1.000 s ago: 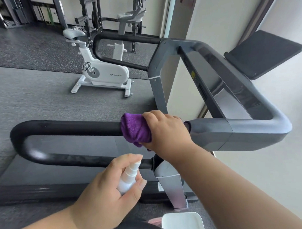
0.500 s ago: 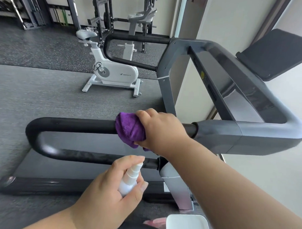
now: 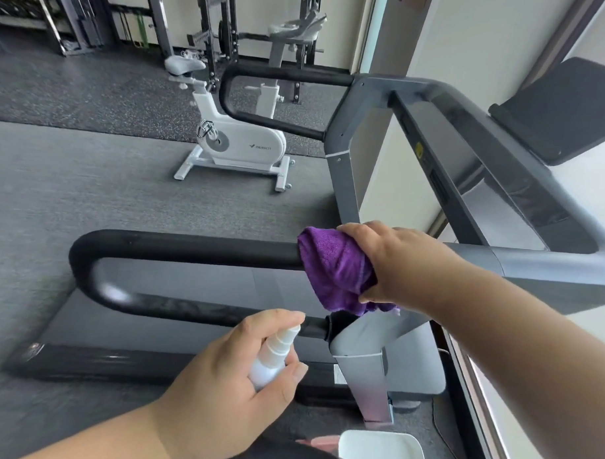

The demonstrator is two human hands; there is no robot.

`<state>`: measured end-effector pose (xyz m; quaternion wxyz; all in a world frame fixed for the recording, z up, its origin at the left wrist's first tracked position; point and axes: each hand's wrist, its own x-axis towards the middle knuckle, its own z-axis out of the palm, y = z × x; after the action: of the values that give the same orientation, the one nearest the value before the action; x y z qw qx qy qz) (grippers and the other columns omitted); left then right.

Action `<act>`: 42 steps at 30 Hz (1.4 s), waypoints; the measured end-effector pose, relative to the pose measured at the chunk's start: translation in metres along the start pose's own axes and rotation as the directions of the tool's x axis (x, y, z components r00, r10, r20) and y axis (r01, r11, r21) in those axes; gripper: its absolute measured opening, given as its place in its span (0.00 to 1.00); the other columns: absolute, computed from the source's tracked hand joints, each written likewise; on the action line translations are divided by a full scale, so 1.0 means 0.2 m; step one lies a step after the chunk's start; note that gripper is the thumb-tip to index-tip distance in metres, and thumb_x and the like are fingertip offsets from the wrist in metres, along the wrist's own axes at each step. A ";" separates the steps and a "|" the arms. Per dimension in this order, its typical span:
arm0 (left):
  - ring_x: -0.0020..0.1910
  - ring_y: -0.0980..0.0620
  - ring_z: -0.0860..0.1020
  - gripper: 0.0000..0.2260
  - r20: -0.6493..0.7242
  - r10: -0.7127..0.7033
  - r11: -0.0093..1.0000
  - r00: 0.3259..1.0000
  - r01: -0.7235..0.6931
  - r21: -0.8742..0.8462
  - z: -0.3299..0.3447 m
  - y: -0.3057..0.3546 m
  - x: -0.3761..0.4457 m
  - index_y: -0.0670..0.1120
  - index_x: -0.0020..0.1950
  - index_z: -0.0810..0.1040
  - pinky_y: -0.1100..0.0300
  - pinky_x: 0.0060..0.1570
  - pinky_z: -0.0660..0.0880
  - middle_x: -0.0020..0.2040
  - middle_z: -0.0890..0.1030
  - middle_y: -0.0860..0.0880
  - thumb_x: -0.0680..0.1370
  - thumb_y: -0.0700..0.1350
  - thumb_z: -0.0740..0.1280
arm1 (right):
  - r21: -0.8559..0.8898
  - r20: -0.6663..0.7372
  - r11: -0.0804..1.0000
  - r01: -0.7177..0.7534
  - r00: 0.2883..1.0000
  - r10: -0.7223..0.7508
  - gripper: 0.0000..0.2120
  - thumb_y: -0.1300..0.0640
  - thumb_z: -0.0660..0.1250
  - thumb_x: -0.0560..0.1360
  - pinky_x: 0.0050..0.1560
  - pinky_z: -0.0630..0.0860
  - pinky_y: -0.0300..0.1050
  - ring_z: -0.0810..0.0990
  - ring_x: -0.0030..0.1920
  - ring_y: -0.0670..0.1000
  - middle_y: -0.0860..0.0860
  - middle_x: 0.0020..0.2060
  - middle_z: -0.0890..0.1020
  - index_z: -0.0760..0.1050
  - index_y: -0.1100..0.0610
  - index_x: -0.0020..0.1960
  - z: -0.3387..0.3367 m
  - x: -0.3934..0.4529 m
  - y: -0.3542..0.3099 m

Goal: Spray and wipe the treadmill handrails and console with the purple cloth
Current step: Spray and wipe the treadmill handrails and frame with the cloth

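Observation:
My right hand (image 3: 401, 263) presses the purple cloth (image 3: 337, 268) around the near black handrail (image 3: 190, 247), close to where the rail meets the grey treadmill frame. The cloth wraps over the rail's top and hangs a little below it. My left hand (image 3: 227, 388) holds a small white spray bottle (image 3: 272, 357) lower down, index finger on its nozzle, which points toward the rail's lower bar. The far handrail (image 3: 282, 75) loops off the frame's other side. The dark console (image 3: 502, 174) runs along the crossbar at the right.
The treadmill deck (image 3: 174, 338) lies below the rail. A white exercise bike (image 3: 242, 141) stands on the grey floor beyond. Weight racks (image 3: 219, 27) line the back wall. A black padded bench (image 3: 569, 104) is at the upper right, and a white object (image 3: 382, 452) sits at the bottom edge.
The cloth and my right hand have slid along the near rail toward the frame, and more cloth shows below the rail. My left hand keeps the bottle in place.

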<state>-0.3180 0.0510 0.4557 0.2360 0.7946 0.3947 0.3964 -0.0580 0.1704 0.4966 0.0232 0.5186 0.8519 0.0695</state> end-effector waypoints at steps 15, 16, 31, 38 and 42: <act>0.42 0.59 0.80 0.24 0.024 -0.020 0.998 1.000 0.022 -0.066 0.06 -0.04 0.10 0.70 0.67 0.63 0.74 0.46 0.71 0.45 0.80 0.60 0.75 0.55 0.66 | -0.034 -0.091 0.999 -0.023 0.996 0.020 0.40 0.42 0.72 0.70 0.46 0.78 0.52 0.79 0.48 0.57 0.51 0.58 0.74 0.57 0.49 0.75 0.04 0.16 -0.30; 0.41 0.59 0.80 0.24 0.034 -0.006 0.997 0.999 0.008 -0.075 0.07 -0.03 0.11 0.70 0.67 0.63 0.73 0.46 0.72 0.45 0.80 0.60 0.75 0.54 0.67 | -0.019 -0.093 1.000 -0.022 0.995 0.020 0.40 0.43 0.72 0.69 0.47 0.78 0.53 0.79 0.48 0.57 0.51 0.59 0.74 0.57 0.49 0.75 0.04 0.14 -0.27; 0.42 0.59 0.79 0.24 -0.005 -0.047 0.998 0.999 0.047 -0.048 -0.06 -0.12 0.04 0.71 0.68 0.62 0.72 0.45 0.72 0.46 0.79 0.61 0.76 0.54 0.67 | 0.222 -0.036 0.974 -0.051 0.997 0.061 0.45 0.19 0.52 0.65 0.72 0.65 0.57 0.65 0.74 0.53 0.45 0.75 0.64 0.52 0.38 0.77 -0.10 0.10 -0.19; 0.44 0.59 0.79 0.24 -0.058 -0.108 0.993 0.992 0.106 -0.045 -0.14 -0.15 -0.02 0.72 0.67 0.61 0.72 0.46 0.72 0.47 0.79 0.61 0.76 0.54 0.66 | -0.021 -0.124 0.999 0.026 0.992 -0.028 0.36 0.32 0.63 0.71 0.42 0.78 0.49 0.80 0.49 0.54 0.46 0.59 0.79 0.59 0.44 0.74 0.00 0.21 -0.33; 0.44 0.60 0.79 0.25 -0.062 -0.115 0.993 0.991 0.113 -0.042 -0.18 -0.16 -0.03 0.74 0.66 0.61 0.73 0.46 0.71 0.46 0.80 0.62 0.76 0.54 0.66 | 0.010 -0.178 0.998 0.060 0.982 -0.057 0.33 0.34 0.67 0.70 0.40 0.77 0.50 0.80 0.44 0.56 0.49 0.51 0.80 0.66 0.52 0.67 0.00 0.33 -0.52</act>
<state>-0.3635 0.0665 0.4525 0.2607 0.7530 0.4392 0.4149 -0.1796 0.1813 0.4845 -0.0547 0.4854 0.8659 0.1081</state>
